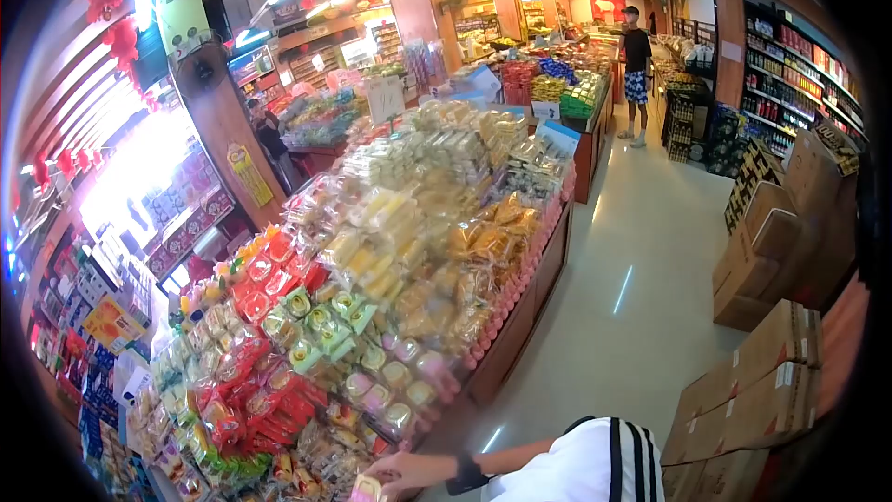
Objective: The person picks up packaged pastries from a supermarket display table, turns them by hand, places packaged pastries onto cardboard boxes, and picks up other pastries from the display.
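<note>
Low in the view, my right hand [406,472] reaches in from a white sleeve with black stripes, a dark band on its wrist. Its fingers are closed around a small wrapped snack [366,488] with a pinkish and cream face, over the near edge of the display. Beside it lie pink and cream packets [395,389] in clear wrappers. Red packets [265,409] and green-and-white packets [316,330] are heaped further left, and orange-brown bags [492,242] lie farther up the pile. My left hand is out of the frame.
Cardboard boxes [753,390] are stacked at the right beside the tiled aisle [595,270]. A person [636,65] in a black top stands far down the aisle. Another person [269,139] is behind the pillar [209,93] at the left. Bottle shelves [790,74] line the right wall.
</note>
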A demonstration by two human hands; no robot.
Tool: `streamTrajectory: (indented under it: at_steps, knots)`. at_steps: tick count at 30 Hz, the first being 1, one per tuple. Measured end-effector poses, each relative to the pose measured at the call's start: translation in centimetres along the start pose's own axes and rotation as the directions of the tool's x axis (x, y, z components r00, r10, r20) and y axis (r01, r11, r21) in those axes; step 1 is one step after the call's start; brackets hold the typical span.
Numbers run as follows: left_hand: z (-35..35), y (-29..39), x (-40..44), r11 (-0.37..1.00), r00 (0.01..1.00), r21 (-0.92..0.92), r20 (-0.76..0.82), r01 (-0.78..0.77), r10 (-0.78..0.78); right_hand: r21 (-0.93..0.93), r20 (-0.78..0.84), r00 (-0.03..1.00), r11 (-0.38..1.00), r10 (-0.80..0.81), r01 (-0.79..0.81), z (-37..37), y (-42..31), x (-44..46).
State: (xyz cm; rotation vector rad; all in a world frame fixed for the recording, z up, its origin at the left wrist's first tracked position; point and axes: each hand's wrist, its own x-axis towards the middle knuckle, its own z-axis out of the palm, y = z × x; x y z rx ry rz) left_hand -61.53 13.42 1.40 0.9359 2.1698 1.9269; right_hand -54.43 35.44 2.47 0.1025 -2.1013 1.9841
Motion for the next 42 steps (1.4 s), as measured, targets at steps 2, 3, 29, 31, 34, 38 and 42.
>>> streamTrajectory:
  at_steps: [2, 3, 29, 31, 34, 38, 42]
  knots:
    - [1.4, 3.3, 0.5, 0.997, 0.997, 0.007, 0.009, 0.080, -0.080, -0.031, -0.094, 0.993, 0.997, -0.071, 0.069, -0.4, -0.1, -0.5]
    - [1.9, 4.5, 1.0, 0.995, 0.995, 0.027, 0.030, 0.094, -0.095, -0.086, -0.146, 0.987, 0.995, -0.067, 0.055, -0.6, -0.8, -0.8]
    - [-3.3, 12.9, -25.9, 0.927, 0.147, -0.052, -0.983, 0.371, -0.113, -0.011, 0.928, 0.373, 0.999, -0.001, 0.030, 27.2, -5.1, -0.9]
    - [-3.5, 13.9, -29.3, 0.931, 0.103, 0.014, -0.994, 0.366, -0.026, 0.010, 0.944, 0.329, 1.000, -0.005, -0.013, 29.3, -7.2, -3.8]
    - [-4.2, 16.8, -33.1, 0.922, 0.078, 0.056, -0.997, 0.383, 0.029, -0.040, 0.978, 0.202, 0.995, 0.057, -0.087, 32.1, -7.8, -7.2]
    - [-3.7, 18.7, -37.4, 0.929, 0.006, 0.069, -0.997, 0.365, 0.071, -0.028, 0.991, 0.127, 0.995, 0.039, -0.094, 35.0, -8.6, -10.8]
    - [-2.5, 19.9, -42.0, 0.930, -0.069, 0.073, -0.992, 0.360, 0.105, -0.016, 1.000, 0.026, 0.998, 0.017, -0.062, 38.0, -9.7, -15.0]
